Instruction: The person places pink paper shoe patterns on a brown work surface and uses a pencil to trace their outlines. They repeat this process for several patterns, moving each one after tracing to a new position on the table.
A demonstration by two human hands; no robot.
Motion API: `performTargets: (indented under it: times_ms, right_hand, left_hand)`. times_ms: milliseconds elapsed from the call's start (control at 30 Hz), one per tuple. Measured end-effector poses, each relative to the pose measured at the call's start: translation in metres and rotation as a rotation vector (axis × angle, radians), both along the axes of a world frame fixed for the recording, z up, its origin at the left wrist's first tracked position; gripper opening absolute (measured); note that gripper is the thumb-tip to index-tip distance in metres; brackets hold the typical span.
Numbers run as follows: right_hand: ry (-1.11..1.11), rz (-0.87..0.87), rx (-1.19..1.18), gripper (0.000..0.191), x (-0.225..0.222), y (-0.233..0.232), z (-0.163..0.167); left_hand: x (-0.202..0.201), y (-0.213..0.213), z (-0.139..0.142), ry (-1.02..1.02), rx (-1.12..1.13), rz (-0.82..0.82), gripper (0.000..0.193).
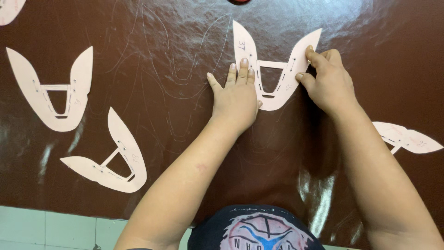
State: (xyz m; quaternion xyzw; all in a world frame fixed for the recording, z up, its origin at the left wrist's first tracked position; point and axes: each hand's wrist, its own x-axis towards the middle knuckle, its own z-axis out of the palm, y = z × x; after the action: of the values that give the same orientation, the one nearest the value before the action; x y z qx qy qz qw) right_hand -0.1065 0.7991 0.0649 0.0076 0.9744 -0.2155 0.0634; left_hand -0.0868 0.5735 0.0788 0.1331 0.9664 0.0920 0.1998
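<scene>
Left hand (238,99) covers the paper pattern (274,69) — right hand (327,83) pinches it.

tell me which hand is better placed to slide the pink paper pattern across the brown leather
Right, probably. The right hand pinches the pattern's right wing at its edge, while the left hand lies flat, pinning the left side onto the brown leather sheet.

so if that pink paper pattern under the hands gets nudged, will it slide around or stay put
The paper pattern looks thin and flat, so it is probably very light and floppy. The dark brown sheet under it is glossy, so it would likely slide easily. That may be why the left hand presses it flat while the right hand pinches one prong.
</scene>
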Motion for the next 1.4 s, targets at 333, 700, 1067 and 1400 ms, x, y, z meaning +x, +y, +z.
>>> performTargets:
  times_ms: [333,700,1067,1400]
  right_hand:
    - [0.277,0.139,-0.4,0.018,0.029,-0.01,-0.002]
    - [0.037,0.15,-0.553,0.017,0.049,-0.038,0.001]
    - [0.133,0.376,-0.105,0.016,0.041,-0.031,0.02]
    - [0.11,0.13,-0.202,0.02,0.039,-0.021,0.015]
  left_hand:
    - [-0.005,0.006,0.001,-0.053,-0.023,0.011,0.083]
    - [-0.005,0.005,0.002,-0.061,-0.018,0.002,0.083]
    - [-0.007,0.007,0.001,-0.057,-0.023,-0.013,0.08]
    - [-0.008,0.007,0.001,-0.033,-0.017,-0.023,0.075]
